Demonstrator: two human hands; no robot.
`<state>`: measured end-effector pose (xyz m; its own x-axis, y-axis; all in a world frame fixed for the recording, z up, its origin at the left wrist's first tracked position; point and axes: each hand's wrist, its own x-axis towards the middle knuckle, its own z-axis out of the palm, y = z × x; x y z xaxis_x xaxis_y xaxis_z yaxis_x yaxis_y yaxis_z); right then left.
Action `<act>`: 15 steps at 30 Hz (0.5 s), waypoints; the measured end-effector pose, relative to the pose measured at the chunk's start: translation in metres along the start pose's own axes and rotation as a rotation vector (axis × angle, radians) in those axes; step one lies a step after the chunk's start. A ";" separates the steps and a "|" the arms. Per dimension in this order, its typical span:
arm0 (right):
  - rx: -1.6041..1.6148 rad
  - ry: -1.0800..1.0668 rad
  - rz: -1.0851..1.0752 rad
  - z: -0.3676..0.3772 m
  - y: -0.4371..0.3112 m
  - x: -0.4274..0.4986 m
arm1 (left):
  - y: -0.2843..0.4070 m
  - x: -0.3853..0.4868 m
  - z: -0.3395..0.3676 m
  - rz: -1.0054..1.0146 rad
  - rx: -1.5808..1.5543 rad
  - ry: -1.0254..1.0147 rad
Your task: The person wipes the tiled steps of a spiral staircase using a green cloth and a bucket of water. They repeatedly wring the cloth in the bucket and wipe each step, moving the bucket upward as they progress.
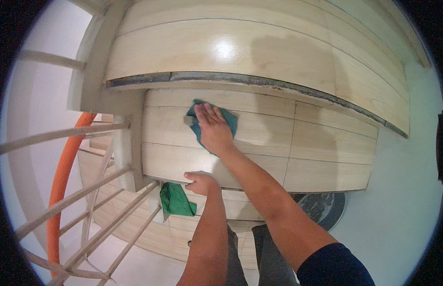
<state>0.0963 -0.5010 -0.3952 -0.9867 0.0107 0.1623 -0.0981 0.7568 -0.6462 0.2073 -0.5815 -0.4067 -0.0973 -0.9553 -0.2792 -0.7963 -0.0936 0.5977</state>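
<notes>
My right hand (214, 130) lies spread on a teal cloth (229, 121), pressing it flat against a wood-look tiled stair tread (264, 143). The cloth's edges show around the fingers and beside the palm. My left hand (203, 183) is at the front edge of the same tread, thumb on top and the other fingers curled and partly hidden. A second, green cloth (176, 200) sits lower down at the left end of the step below.
A higher tread (192, 46) with a dark worn nosing overhangs the back. Railing bars (74, 196) and an orange pipe (64, 178) stand at left. A round container (339, 209), seemingly holding liquid, is low at right beside the white wall (393, 200).
</notes>
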 end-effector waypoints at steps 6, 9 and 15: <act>0.854 0.302 0.369 -0.080 0.030 -0.011 | 0.000 0.005 0.002 0.022 -0.011 0.037; 1.027 0.497 0.519 -0.181 0.079 -0.063 | 0.007 0.004 -0.004 0.020 -0.034 0.021; 0.454 0.518 0.632 -0.298 0.214 -0.205 | 0.005 0.006 -0.004 0.021 -0.023 0.003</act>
<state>0.3163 -0.1466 -0.3440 -0.7043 0.7056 -0.0776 0.2880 0.1841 -0.9398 0.2057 -0.5894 -0.4023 -0.1122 -0.9580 -0.2639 -0.7802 -0.0796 0.6205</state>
